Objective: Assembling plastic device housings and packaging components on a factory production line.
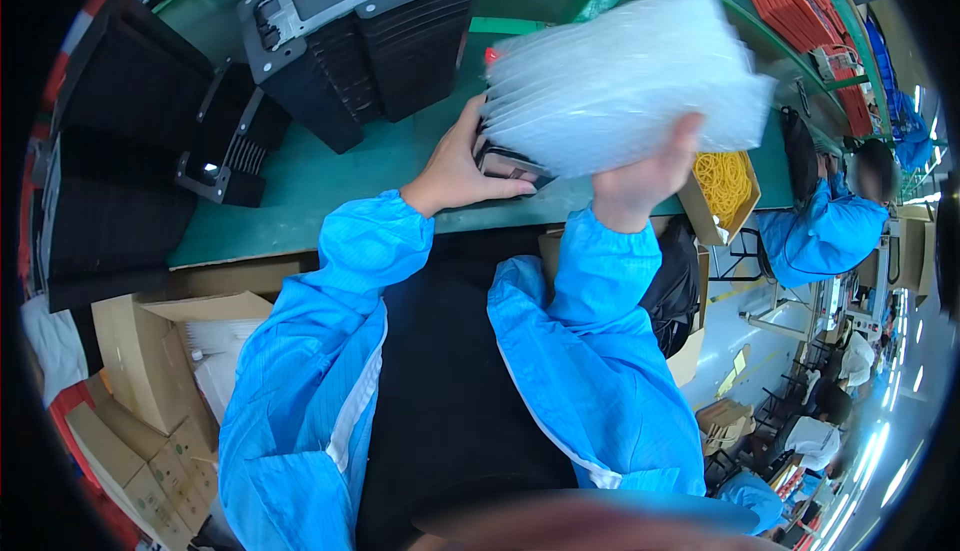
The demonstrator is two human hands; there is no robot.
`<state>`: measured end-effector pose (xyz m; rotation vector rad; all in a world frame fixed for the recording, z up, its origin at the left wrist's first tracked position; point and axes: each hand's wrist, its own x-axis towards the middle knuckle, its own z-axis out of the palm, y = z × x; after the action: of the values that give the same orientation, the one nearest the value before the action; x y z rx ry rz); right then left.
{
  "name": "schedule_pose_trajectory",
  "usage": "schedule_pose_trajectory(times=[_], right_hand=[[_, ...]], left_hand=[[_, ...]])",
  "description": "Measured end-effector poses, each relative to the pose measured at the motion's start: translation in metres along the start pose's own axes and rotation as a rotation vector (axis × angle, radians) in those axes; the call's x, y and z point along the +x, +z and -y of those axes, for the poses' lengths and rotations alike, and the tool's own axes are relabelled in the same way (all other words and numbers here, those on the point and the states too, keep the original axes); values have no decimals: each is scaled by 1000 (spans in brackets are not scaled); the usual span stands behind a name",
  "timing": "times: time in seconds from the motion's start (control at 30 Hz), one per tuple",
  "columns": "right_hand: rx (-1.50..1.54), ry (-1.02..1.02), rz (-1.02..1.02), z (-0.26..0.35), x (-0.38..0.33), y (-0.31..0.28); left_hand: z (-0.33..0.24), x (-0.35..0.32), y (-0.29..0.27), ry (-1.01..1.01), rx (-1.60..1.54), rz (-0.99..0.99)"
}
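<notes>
A thick stack of translucent white plastic bags [625, 81] spreads between my hands above the green bench, its far edges smeared by motion. My right hand [645, 176] is closed on the stack's near right side, thumb raised against it; its other fingers are partly hidden. At the stack's left end, my left hand [462, 166] is closed round a dark, frame-like piece [512, 167], its thumb along the near edge. The bags overlap this piece, so most of it cannot be seen. Whether my left fingers also grip the bags is hidden.
Stacked black frame parts [365, 56] stand on the green bench [310, 191], with more black parts [125, 161] at left. A carton of yellow cords or bands [722, 191] sits at right. An open carton [150, 361] is below left. Another person [825, 226] works at the right.
</notes>
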<state>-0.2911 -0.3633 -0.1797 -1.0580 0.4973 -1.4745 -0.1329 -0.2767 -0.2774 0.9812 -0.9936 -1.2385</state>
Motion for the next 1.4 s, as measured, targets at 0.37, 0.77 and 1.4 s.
schedule_pose_trajectory(times=[0.37,0.77,1.4], right_hand=[[-98,388,232,-9,-37,-45],[-969,-181,926,51,-48,-33],[106,727,-177,41,-27,-77]], left_hand=[[20,9,-2,166,134,-92],[-32,9,9,372,608,114],[-2,-62,-55,226,450,-277]])
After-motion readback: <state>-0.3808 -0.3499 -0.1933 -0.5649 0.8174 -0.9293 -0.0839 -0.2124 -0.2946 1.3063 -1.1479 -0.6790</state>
